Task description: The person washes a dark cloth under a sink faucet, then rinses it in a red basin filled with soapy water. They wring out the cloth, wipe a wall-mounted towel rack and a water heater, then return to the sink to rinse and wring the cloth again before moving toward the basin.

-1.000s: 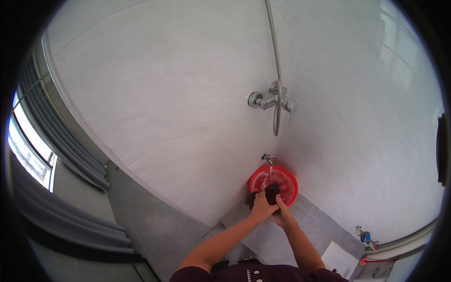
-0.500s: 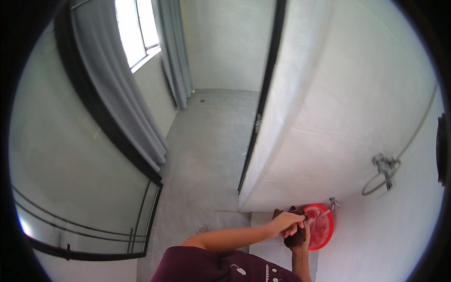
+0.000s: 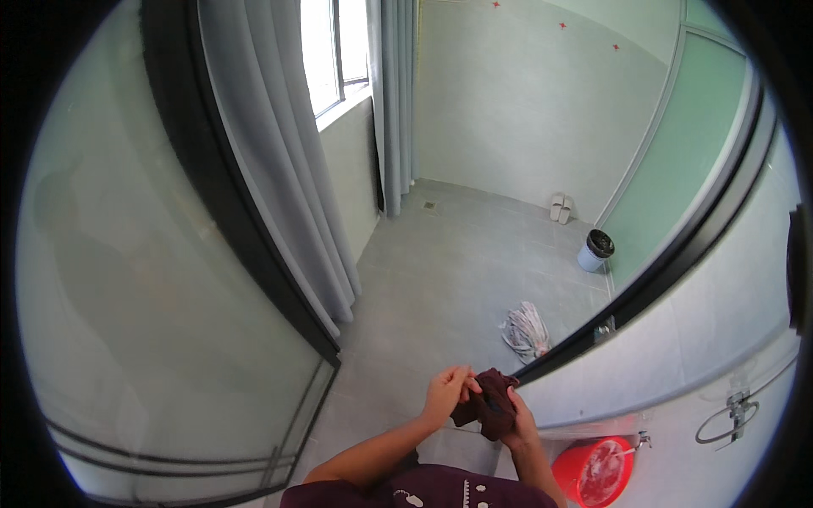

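Note:
In front of my body, a crumpled dark maroon cloth (image 3: pixel 497 413) is held up between both hands. My left hand (image 3: pixel 447 394) is closed, its fingertips pinching the cloth's left edge. My right hand (image 3: pixel 521 420) grips the other side, thumb and fingers around the fabric. A small dark bluish patch shows in the middle of the cloth's folds; I cannot make out what it is. Below and to the right of my right hand, a red bucket (image 3: pixel 565 464) holds foamy water, and a thin stream runs into it from a wall tap (image 3: pixel 644 439).
A black-framed glass door (image 3: pixel 169 339) stands on the left beside grey curtains (image 3: pixel 288 169). Past the doorway lie a mop head (image 3: pixel 527 332), a bin with a black liner (image 3: pixel 596 251) and light slippers (image 3: pixel 561 208). A shower mixer (image 3: pixel 738 415) is on the right wall.
My view has turned to the right, showing more of the room beyond the doorway. Both hands have moved the cloth away from the bucket, to its left, and it hangs more spread out.

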Demonstrator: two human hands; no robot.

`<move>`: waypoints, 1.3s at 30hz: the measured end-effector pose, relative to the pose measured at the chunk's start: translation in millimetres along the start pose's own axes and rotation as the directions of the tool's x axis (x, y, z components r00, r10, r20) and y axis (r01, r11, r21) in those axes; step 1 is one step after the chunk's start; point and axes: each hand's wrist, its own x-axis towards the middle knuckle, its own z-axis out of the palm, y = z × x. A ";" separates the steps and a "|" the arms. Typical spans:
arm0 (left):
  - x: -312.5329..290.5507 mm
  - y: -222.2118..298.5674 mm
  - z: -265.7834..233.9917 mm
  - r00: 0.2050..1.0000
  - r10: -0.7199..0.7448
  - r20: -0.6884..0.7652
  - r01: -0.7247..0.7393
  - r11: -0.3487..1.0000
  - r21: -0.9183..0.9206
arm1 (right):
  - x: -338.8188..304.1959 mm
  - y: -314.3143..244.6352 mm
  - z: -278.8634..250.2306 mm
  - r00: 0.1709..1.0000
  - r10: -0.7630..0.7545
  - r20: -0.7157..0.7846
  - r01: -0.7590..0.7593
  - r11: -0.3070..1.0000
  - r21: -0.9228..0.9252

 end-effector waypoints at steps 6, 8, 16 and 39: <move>70.3 44.5 -99.3 0.985 0.171 -0.022 -0.155 0.931 0.329 | 76.1 -14.7 92.8 0.990 0.046 0.134 -0.038 0.997 -0.063; 93.0 36.7 -104.6 0.999 0.020 0.047 -0.029 0.982 0.189 | 95.6 -34.9 112.3 0.965 0.021 0.262 -0.001 0.997 -0.075; 214.3 92.6 -138.3 0.954 -0.177 0.242 0.112 0.959 0.260 | 263.2 -103.2 130.1 0.982 0.088 0.170 -0.092 0.996 0.014; 307.3 153.2 -177.3 0.587 0.753 -0.297 0.026 0.348 0.937 | 459.2 -107.7 150.3 0.571 0.658 0.490 -0.690 0.708 -0.147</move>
